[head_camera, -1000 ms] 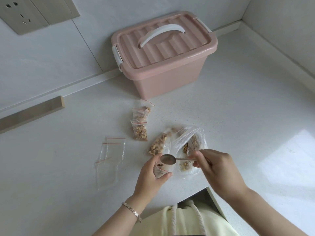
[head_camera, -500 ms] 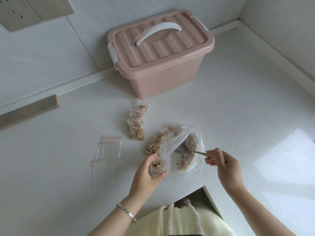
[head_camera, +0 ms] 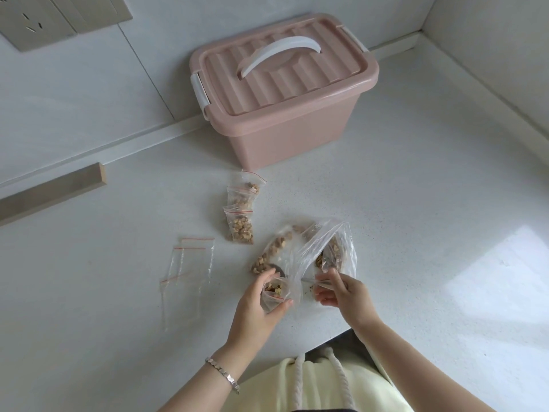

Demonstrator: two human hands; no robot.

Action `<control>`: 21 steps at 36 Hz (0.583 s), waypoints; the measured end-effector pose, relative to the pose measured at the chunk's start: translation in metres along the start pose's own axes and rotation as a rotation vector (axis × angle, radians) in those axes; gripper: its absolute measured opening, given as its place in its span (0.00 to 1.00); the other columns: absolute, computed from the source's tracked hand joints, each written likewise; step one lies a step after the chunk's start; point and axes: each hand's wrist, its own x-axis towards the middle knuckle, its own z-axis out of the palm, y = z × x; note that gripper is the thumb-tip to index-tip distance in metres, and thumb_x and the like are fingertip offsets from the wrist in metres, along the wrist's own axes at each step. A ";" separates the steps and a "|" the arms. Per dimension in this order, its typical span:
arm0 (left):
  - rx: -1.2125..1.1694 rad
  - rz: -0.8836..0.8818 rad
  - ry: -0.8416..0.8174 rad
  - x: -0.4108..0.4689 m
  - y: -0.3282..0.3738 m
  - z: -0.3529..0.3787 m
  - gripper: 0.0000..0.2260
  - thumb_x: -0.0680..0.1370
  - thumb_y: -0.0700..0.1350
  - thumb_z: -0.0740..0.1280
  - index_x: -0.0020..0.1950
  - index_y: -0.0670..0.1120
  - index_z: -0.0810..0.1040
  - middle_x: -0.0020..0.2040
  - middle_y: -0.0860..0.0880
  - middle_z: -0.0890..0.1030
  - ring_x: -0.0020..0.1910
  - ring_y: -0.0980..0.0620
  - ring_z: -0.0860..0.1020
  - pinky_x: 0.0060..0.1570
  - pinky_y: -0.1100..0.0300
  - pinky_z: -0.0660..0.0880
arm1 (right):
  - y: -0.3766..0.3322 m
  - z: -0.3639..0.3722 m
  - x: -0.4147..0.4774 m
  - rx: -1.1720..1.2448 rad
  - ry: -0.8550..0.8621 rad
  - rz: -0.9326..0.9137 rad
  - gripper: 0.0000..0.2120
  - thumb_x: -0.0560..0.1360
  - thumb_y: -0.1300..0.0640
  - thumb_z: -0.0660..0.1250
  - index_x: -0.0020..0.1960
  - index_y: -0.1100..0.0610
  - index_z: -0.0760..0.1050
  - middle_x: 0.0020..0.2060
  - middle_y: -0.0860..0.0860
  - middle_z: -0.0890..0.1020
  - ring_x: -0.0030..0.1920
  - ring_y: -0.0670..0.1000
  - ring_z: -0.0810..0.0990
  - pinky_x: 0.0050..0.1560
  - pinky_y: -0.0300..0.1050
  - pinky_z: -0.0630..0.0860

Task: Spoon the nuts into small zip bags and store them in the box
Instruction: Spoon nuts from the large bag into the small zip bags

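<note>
I'm seeing left grip [head_camera: 261, 306] curling round a small zip bag [head_camera: 277, 299], mouth open, nuts [head_camera: 272, 288] inside, nr the surface's [head_camera: 416, 203] front edge. Right grip [head_camera: 341, 295] is pinching the spoon [head_camera: 307, 280] at the big nut bag [head_camera: 323, 248]. Box [head_camera: 285, 120] is sitting lidded at back.

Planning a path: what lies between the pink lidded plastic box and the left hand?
Head view: two filled small zip bags and part of the large clear nut bag.

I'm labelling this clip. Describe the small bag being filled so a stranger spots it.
From the pink box, come down the counter to the left hand. It grips a small zip bag, mouth open, nuts inside; the filled bags and empty bags lie flat.
</note>
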 end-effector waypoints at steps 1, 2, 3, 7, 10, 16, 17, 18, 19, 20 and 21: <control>0.001 0.001 0.003 0.000 0.000 0.000 0.25 0.70 0.45 0.74 0.60 0.62 0.66 0.58 0.63 0.74 0.58 0.73 0.69 0.53 0.82 0.61 | -0.001 -0.001 0.000 0.035 -0.002 0.046 0.14 0.80 0.55 0.56 0.45 0.59 0.78 0.34 0.55 0.83 0.32 0.48 0.82 0.36 0.39 0.79; 0.002 0.003 0.007 0.000 -0.001 0.000 0.25 0.70 0.46 0.74 0.60 0.62 0.66 0.58 0.63 0.74 0.58 0.73 0.69 0.53 0.81 0.61 | -0.002 -0.002 0.000 0.071 -0.001 0.086 0.15 0.80 0.54 0.56 0.45 0.60 0.78 0.34 0.56 0.83 0.32 0.49 0.82 0.36 0.39 0.79; 0.005 0.005 0.009 0.000 -0.001 0.000 0.26 0.69 0.46 0.74 0.59 0.63 0.66 0.58 0.63 0.74 0.58 0.73 0.69 0.53 0.81 0.61 | -0.002 -0.004 0.000 0.103 0.002 0.118 0.16 0.80 0.54 0.56 0.46 0.61 0.78 0.35 0.56 0.83 0.33 0.50 0.82 0.36 0.39 0.79; 0.008 -0.001 0.006 -0.001 0.000 -0.001 0.25 0.70 0.46 0.74 0.60 0.62 0.66 0.58 0.65 0.73 0.57 0.75 0.68 0.53 0.82 0.61 | -0.004 -0.016 -0.002 0.206 0.022 0.188 0.18 0.80 0.52 0.55 0.47 0.62 0.78 0.37 0.59 0.83 0.36 0.52 0.81 0.39 0.42 0.78; 0.015 0.004 0.004 -0.002 -0.001 -0.001 0.25 0.70 0.47 0.73 0.61 0.61 0.65 0.58 0.64 0.73 0.58 0.74 0.68 0.53 0.82 0.61 | -0.005 -0.027 -0.003 0.250 0.034 0.199 0.19 0.80 0.52 0.53 0.47 0.62 0.78 0.36 0.58 0.82 0.36 0.53 0.81 0.41 0.43 0.78; 0.012 0.009 0.013 -0.001 0.001 0.000 0.25 0.70 0.45 0.74 0.61 0.59 0.67 0.57 0.67 0.72 0.56 0.77 0.67 0.52 0.82 0.61 | -0.007 -0.051 -0.003 0.262 0.105 0.194 0.18 0.80 0.51 0.54 0.49 0.62 0.77 0.38 0.59 0.82 0.37 0.53 0.80 0.40 0.43 0.77; 0.012 0.010 0.014 -0.001 0.001 0.000 0.25 0.70 0.44 0.74 0.61 0.59 0.67 0.57 0.67 0.72 0.57 0.77 0.67 0.52 0.82 0.61 | -0.007 -0.055 -0.003 0.261 0.115 0.187 0.18 0.80 0.51 0.54 0.48 0.62 0.77 0.38 0.59 0.81 0.37 0.54 0.80 0.40 0.44 0.77; 0.014 0.011 0.014 -0.001 0.001 0.000 0.25 0.70 0.44 0.74 0.60 0.60 0.67 0.57 0.67 0.71 0.56 0.78 0.66 0.51 0.82 0.61 | -0.007 -0.058 -0.004 0.261 0.123 0.180 0.18 0.80 0.51 0.54 0.48 0.62 0.77 0.38 0.59 0.81 0.37 0.54 0.80 0.40 0.44 0.77; 0.017 0.012 0.014 -0.001 0.001 0.000 0.25 0.70 0.44 0.74 0.60 0.60 0.67 0.57 0.68 0.71 0.56 0.78 0.66 0.51 0.82 0.61 | -0.007 -0.061 -0.005 0.262 0.130 0.173 0.18 0.80 0.51 0.54 0.48 0.62 0.77 0.38 0.60 0.81 0.37 0.54 0.80 0.41 0.44 0.77; 0.019 0.011 0.015 -0.001 0.001 0.000 0.25 0.70 0.44 0.74 0.60 0.59 0.67 0.56 0.68 0.71 0.56 0.78 0.66 0.51 0.82 0.61 | -0.008 -0.064 -0.006 0.261 0.137 0.166 0.18 0.80 0.51 0.54 0.48 0.62 0.77 0.38 0.60 0.81 0.38 0.54 0.80 0.41 0.44 0.77; 0.018 0.010 0.014 -0.001 0.001 0.000 0.25 0.70 0.44 0.74 0.61 0.58 0.67 0.56 0.68 0.71 0.55 0.78 0.66 0.52 0.82 0.61 | -0.008 -0.068 -0.007 0.258 0.143 0.161 0.18 0.80 0.51 0.54 0.48 0.62 0.77 0.38 0.60 0.81 0.38 0.55 0.79 0.41 0.44 0.77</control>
